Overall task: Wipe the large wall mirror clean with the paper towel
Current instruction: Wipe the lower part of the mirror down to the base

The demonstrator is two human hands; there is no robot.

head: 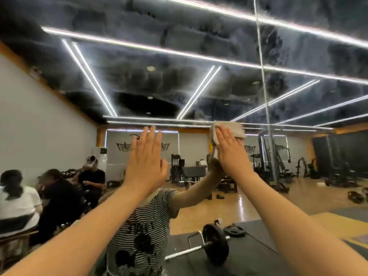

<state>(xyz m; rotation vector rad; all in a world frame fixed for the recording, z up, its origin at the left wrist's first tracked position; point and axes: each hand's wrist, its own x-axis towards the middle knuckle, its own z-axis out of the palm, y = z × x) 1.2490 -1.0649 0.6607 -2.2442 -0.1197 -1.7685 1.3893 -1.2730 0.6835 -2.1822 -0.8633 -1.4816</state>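
Mirror glass fills nearly everything ahead, streaked and cloudy up high, with a vertical seam between panels. Against it the right hand presses a crumpled paper towel flat, fingers straight and together, most of the towel hidden behind the palm. The left hand is raised beside it, fingers straight; whether it touches the glass I cannot tell. Reflected below lies a barbell.

Mirror glass free above & beside both hands; vertical seam to right.
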